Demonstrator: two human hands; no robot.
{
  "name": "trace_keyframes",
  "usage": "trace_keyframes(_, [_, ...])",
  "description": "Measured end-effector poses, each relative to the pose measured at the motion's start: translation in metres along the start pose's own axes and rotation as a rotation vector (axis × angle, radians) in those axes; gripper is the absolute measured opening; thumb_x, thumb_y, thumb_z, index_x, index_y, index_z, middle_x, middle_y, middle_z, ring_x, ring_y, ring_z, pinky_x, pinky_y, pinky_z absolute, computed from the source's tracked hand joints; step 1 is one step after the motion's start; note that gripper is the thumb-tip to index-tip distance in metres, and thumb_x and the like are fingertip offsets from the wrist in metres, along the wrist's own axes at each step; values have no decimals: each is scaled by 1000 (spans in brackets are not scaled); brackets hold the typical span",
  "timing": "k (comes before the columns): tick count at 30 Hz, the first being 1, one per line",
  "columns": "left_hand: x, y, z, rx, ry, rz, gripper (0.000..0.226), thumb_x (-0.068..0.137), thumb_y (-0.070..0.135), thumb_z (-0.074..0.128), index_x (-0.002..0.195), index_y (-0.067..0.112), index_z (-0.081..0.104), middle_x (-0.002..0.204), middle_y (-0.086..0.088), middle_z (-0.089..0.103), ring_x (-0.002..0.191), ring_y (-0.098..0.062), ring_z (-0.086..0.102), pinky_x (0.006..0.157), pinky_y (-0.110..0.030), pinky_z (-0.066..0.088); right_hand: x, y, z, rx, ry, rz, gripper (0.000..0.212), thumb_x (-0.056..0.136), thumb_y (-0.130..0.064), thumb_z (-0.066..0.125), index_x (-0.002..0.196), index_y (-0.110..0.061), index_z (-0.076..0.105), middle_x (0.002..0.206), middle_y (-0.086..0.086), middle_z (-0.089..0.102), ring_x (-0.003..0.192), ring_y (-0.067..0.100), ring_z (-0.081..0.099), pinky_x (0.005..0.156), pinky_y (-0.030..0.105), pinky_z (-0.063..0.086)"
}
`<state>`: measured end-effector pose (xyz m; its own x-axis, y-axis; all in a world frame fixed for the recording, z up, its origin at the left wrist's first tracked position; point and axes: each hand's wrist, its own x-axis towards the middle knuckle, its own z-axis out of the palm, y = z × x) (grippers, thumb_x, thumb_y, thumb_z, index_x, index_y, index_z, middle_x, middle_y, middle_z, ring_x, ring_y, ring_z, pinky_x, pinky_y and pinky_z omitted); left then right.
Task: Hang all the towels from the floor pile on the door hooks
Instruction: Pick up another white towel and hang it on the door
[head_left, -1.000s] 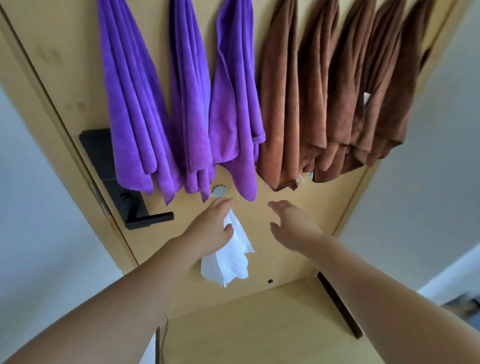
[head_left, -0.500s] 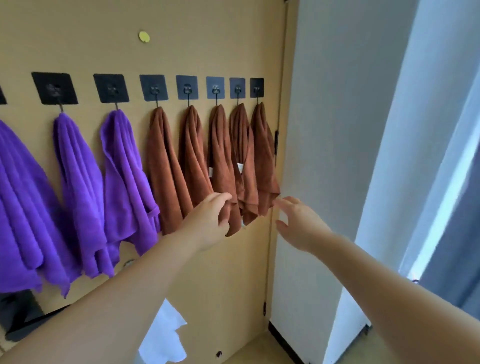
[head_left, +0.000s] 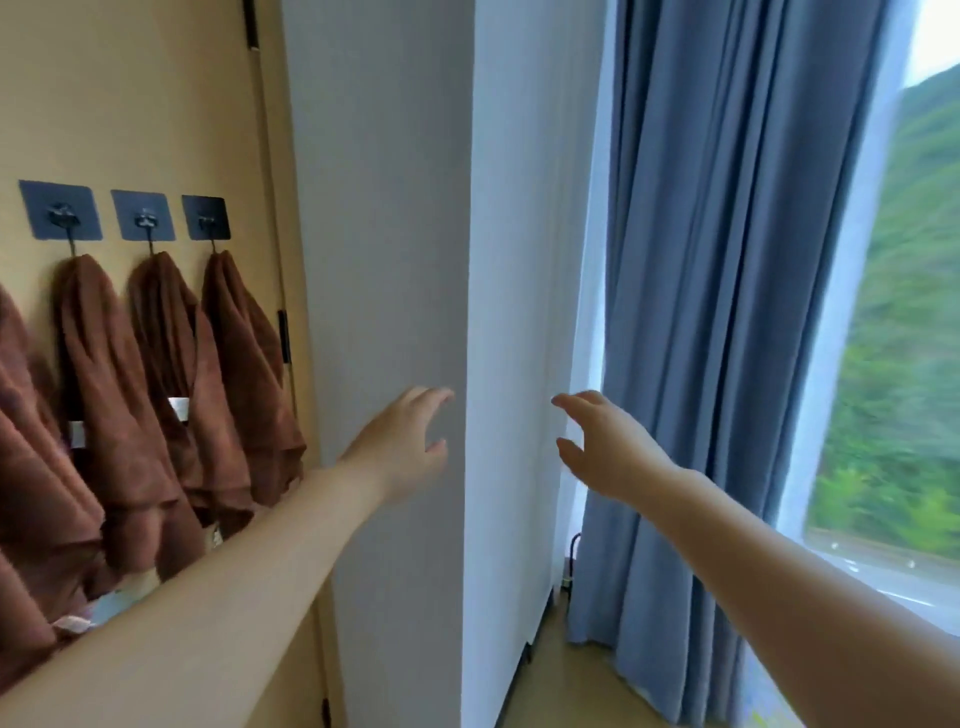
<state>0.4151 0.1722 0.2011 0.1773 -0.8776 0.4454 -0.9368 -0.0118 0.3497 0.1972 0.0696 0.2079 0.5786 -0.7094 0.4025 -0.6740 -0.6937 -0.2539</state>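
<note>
From the head view, we are holding our left hand (head_left: 400, 441) and right hand (head_left: 602, 447) out empty, fingers loosely spread, before the white wall (head_left: 384, 208); brown towels (head_left: 130, 395) are hanging on door hooks (head_left: 143, 215) at left, the curtain (head_left: 717, 260) hanging at right

A white wall (head_left: 384, 234) juts out as a square pillar, its nearer face in grey shade and its side face (head_left: 519, 234) brighter where daylight reaches it. Just beside the pillar hangs a blue-grey curtain (head_left: 727, 260) in long vertical folds that reach down to the light wooden floor (head_left: 587, 691). To the right of the curtain is a tall window (head_left: 852, 312). Through it show a green wooded hillside (head_left: 919, 338) and a pale road (head_left: 883, 571) below.
</note>
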Motion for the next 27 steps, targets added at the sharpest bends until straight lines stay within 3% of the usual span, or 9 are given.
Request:
trace_keyframes(5, [43, 29, 40, -118, -104, 142, 51, 93, 20, 47, 142, 24, 33, 142, 7, 35, 112, -15, 47, 95, -29, 39, -18, 50, -23, -47, 66, 213, 53, 96, -26, 49, 147, -22, 34, 148, -2, 37, 119, 21, 51, 94, 32, 46])
trace_keyframes(9, [70, 51, 71, -185, -195, 293, 52, 93, 19, 46, 142, 26, 32, 142, 8, 36, 125, -11, 40, 95, -25, 36, -42, 77, -34, -100, 107, 387, 53, 95, -26, 50, 146, -20, 36, 145, 0, 40, 112, 22, 55, 88, 32, 48])
trace_keyframes(14, [89, 83, 103, -289, -278, 495, 53, 91, 18, 51, 142, 23, 35, 141, 5, 41, 118, -12, 46, 98, -26, 39, -89, 90, -43, -181, 163, 597, 51, 93, -23, 56, 142, -17, 43, 139, 5, 47, 108, 26, 57, 88, 30, 44])
trace_keyframes(19, [75, 121, 135, -410, -386, 682, 56, 93, 18, 53, 145, 20, 34, 142, 5, 42, 117, -11, 50, 102, -24, 39, -155, 85, -50, -259, 208, 803, 54, 91, -22, 58, 142, -16, 43, 142, 6, 46, 121, 27, 52, 98, 33, 43])
trace_keyframes(23, [49, 161, 159, -454, -468, 820, 57, 93, 18, 55, 145, 21, 33, 145, 4, 40, 130, -13, 41, 110, -29, 34, -222, 69, -54, -308, 235, 986, 51, 90, -22, 57, 140, -17, 46, 136, 6, 51, 119, 27, 52, 95, 32, 42])
trace_keyframes(27, [12, 207, 179, -498, -559, 926, 56, 91, 19, 56, 143, 23, 35, 143, 3, 41, 126, -15, 44, 107, -31, 37, -294, 53, -60, -354, 243, 1139, 46, 89, -23, 56, 134, -18, 50, 131, 7, 54, 118, 27, 53, 95, 34, 44])
